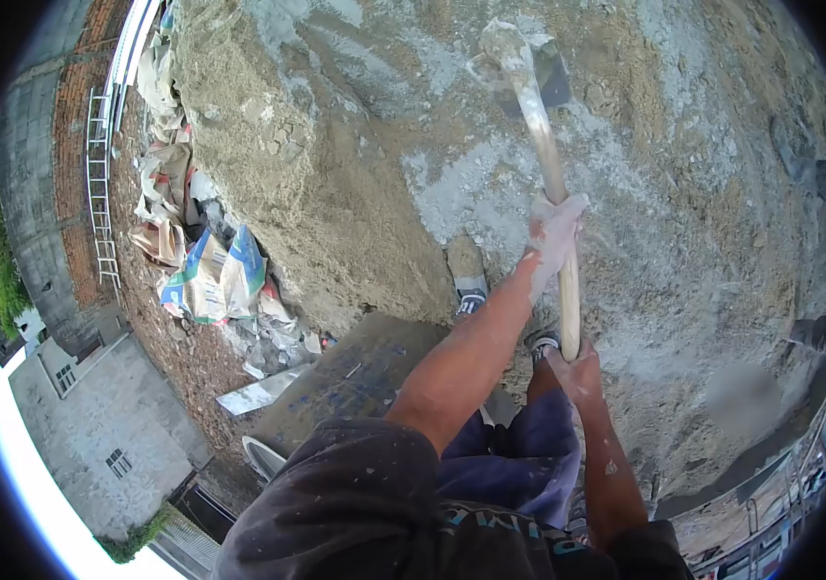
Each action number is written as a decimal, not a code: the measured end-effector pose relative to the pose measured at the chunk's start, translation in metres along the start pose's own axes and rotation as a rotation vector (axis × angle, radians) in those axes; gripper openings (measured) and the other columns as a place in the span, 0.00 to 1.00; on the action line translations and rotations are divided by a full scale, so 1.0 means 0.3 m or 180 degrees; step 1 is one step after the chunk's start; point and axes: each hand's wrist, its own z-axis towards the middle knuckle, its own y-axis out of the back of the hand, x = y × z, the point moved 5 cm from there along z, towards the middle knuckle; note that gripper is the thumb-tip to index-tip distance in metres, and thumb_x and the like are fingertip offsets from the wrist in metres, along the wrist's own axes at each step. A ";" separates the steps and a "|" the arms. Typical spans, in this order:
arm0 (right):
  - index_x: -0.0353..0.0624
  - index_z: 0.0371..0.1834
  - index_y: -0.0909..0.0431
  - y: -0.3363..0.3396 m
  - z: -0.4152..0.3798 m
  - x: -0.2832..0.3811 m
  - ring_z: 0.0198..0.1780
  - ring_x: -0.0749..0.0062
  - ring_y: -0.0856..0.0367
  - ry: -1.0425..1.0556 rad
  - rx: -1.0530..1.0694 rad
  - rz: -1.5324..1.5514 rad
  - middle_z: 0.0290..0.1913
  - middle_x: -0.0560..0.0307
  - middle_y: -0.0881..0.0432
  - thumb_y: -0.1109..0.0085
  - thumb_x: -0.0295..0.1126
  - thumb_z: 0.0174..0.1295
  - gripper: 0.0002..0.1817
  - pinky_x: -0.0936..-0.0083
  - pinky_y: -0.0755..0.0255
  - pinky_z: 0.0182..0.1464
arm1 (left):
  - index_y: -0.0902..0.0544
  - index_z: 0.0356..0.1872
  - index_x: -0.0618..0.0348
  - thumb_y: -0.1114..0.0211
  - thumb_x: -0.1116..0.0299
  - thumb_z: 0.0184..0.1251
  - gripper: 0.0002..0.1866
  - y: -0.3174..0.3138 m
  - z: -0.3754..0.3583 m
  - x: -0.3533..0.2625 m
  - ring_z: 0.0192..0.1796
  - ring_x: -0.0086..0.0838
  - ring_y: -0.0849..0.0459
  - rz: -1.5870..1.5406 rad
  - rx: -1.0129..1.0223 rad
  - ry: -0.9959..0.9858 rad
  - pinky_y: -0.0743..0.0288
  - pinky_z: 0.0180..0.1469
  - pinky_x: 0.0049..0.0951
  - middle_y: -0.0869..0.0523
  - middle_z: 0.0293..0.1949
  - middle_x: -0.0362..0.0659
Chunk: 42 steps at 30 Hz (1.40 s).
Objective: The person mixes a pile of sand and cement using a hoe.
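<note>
A long-handled hoe stretches away from me over a mound of sand and pale grey powder. Its dusty metal head rests on the mound at the top of the view, and its lower edge is hard to make out. My left hand, coated in pale dust, is closed round the middle of the wooden handle. Nearer my body, my right hand wraps round the handle's end. My two feet stand on the mound, the left shoe just left of the handle.
Crumpled sacks lie along the left side of the mound, beside a dark flat board. Farther left, a ladder leans near a brick wall. Dark objects line the right edge.
</note>
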 end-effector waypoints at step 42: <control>0.38 0.55 0.28 0.305 -0.461 -0.610 0.35 0.62 0.20 -0.1153 0.0629 -0.0182 0.36 0.45 0.19 0.34 0.35 0.51 0.27 0.67 0.25 0.42 | 0.26 0.23 0.48 0.30 0.60 0.56 0.12 -0.162 -0.398 0.487 0.19 0.22 0.28 -0.0339 0.0125 0.1547 0.33 0.23 0.26 0.28 0.18 0.31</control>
